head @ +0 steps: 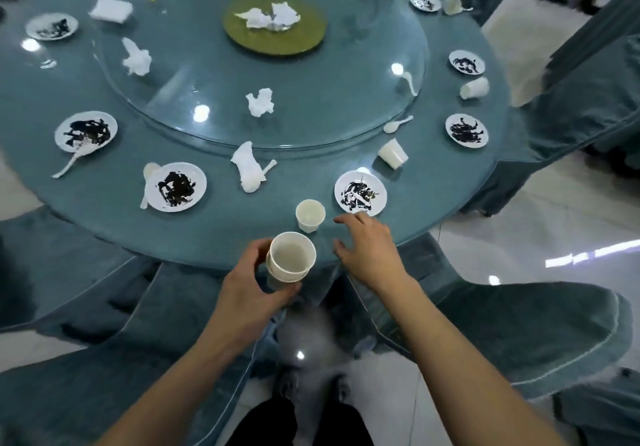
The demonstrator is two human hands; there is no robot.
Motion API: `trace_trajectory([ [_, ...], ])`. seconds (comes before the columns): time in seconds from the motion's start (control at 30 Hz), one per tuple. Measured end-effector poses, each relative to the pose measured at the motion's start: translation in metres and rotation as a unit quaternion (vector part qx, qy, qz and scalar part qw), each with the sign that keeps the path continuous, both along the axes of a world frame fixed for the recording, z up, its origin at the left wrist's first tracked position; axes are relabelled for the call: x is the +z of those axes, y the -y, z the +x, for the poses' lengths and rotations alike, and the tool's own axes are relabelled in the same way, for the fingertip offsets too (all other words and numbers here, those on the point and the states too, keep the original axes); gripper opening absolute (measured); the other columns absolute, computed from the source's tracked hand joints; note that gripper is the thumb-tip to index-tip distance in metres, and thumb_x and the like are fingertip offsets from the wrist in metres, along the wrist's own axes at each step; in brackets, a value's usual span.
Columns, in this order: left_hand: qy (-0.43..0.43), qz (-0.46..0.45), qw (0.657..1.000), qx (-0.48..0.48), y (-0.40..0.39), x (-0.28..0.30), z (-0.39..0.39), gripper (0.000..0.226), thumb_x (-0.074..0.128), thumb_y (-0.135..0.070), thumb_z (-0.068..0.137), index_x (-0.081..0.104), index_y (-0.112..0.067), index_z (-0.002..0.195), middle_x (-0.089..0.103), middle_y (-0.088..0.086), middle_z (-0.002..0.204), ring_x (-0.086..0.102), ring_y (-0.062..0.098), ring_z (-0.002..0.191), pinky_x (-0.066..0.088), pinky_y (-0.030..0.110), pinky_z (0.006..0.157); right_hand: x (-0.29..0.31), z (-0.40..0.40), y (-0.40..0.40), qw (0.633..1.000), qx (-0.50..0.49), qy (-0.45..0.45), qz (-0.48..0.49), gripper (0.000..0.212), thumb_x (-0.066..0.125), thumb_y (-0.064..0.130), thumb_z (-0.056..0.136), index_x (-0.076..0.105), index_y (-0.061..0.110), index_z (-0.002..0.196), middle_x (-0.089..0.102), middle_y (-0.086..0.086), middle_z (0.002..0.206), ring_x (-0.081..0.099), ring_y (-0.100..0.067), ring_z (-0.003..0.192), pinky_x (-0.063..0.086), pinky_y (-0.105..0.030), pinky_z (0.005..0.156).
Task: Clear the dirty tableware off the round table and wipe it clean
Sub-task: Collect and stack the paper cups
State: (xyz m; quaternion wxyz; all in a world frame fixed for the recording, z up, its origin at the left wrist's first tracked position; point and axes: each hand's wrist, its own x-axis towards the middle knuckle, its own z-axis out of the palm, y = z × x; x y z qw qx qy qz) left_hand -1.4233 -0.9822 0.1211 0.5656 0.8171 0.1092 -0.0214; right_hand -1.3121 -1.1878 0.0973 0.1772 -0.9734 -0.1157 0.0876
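Note:
My left hand (251,281) grips a stack of white cups (290,259) at the near edge of the round teal table (214,238). Just beyond it stands a single white cup (310,215). My right hand (367,246) hovers with spread fingers right of that cup, holding nothing. A dirty white plate (360,193) smeared black lies beyond the right hand. Another dirty plate (176,186) with a white spoon (148,182) lies to the left. A crumpled napkin (249,168) sits between them.
Several more smeared plates, tipped cups (393,153), spoons and crumpled napkins ring the table. A glass turntable (311,106) carries a green dish (275,23) with tissues. Teal-covered chairs (519,335) stand close at both sides and beneath my arms.

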Motion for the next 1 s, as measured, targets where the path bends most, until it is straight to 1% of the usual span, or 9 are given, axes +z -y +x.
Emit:
trace_trajectory([
  [0.13,-0.025,0.005,0.997,0.071,0.012,-0.004,0.000,0.064,0.091,-0.019,0.072,0.056,-0.034,0.124,0.068,-0.021,0.116,0.061,-0.002,0.112,0.043,0.006,0.088,-0.017,0.056,-0.015,0.996,0.084,-0.005,-0.028,0.054,0.068,0.040,0.084,0.053,0.024,0.134,0.056,-0.005,0.129,0.051,-0.029,0.120,0.037,-0.043,0.100],
  [0.33,-0.057,0.019,0.980,0.191,0.040,-0.009,-0.009,0.062,0.090,-0.013,0.071,0.059,-0.031,0.121,0.068,-0.021,0.113,0.060,-0.003,0.111,0.044,0.007,0.088,-0.054,0.106,-0.036,0.970,0.209,-0.037,-0.115,0.087,0.070,0.056,0.079,0.030,0.027,0.151,0.042,-0.003,0.149,0.042,-0.029,0.133,0.029,-0.046,0.110],
  [0.43,-0.067,0.022,0.972,0.225,0.054,-0.010,-0.016,0.063,0.089,-0.013,0.072,0.058,-0.033,0.123,0.066,-0.026,0.115,0.058,-0.008,0.112,0.041,0.003,0.087,-0.068,0.111,-0.040,0.958,0.243,-0.048,-0.145,0.087,0.070,0.056,0.080,0.030,0.027,0.151,0.043,-0.005,0.148,0.042,-0.031,0.134,0.029,-0.046,0.109],
  [0.53,-0.069,0.027,0.968,0.241,0.062,-0.009,-0.023,0.061,0.089,-0.017,0.072,0.058,-0.034,0.121,0.065,-0.027,0.115,0.056,-0.012,0.111,0.039,0.001,0.085,-0.077,0.113,-0.042,0.958,0.251,-0.028,-0.134,0.072,0.068,0.052,0.082,0.040,0.025,0.143,0.051,-0.006,0.140,0.048,-0.030,0.128,0.032,-0.044,0.104],
  [0.63,-0.066,0.033,0.966,0.250,0.065,-0.013,-0.027,0.060,0.090,-0.017,0.070,0.058,-0.035,0.119,0.067,-0.022,0.113,0.057,-0.006,0.111,0.040,0.005,0.086,-0.074,0.111,-0.038,0.968,0.232,-0.043,-0.087,0.066,0.070,0.050,0.081,0.045,0.024,0.137,0.054,-0.006,0.135,0.050,-0.030,0.124,0.034,-0.044,0.102],
  [0.7,-0.060,0.034,0.966,0.250,0.065,-0.015,-0.026,0.061,0.090,-0.018,0.069,0.058,-0.035,0.118,0.066,-0.018,0.113,0.058,-0.001,0.110,0.042,0.012,0.087,-0.060,0.105,-0.030,0.977,0.207,-0.056,-0.012,0.069,0.072,0.051,0.079,0.045,0.023,0.136,0.056,-0.005,0.132,0.052,-0.030,0.121,0.037,-0.045,0.102],
  [0.8,-0.048,0.032,0.974,0.219,0.066,-0.018,-0.016,0.061,0.092,-0.019,0.068,0.057,-0.031,0.117,0.066,-0.018,0.111,0.057,-0.004,0.105,0.040,0.005,0.082,-0.020,0.089,-0.013,0.978,0.170,-0.054,0.106,0.070,0.078,0.054,0.073,0.050,0.024,0.130,0.062,0.001,0.125,0.057,-0.023,0.115,0.042,-0.043,0.101],
  [0.87,-0.042,0.018,0.979,0.197,0.067,-0.021,-0.007,0.061,0.092,-0.017,0.067,0.056,-0.033,0.115,0.066,-0.020,0.110,0.058,-0.009,0.101,0.041,0.003,0.079,0.011,0.076,0.002,0.970,0.146,-0.047,0.187,0.068,0.079,0.061,0.067,0.054,0.030,0.123,0.064,0.011,0.117,0.060,-0.012,0.108,0.047,-0.035,0.096],
  [1.0,-0.030,-0.004,0.989,0.145,0.079,-0.027,0.015,0.062,0.091,-0.024,0.066,0.056,-0.038,0.114,0.068,-0.015,0.112,0.065,0.006,0.103,0.054,0.027,0.087,0.063,0.051,0.031,0.947,0.108,-0.079,0.291,0.063,0.084,0.057,0.066,0.060,0.031,0.118,0.064,0.020,0.110,0.061,-0.002,0.102,0.050,-0.024,0.090],
])
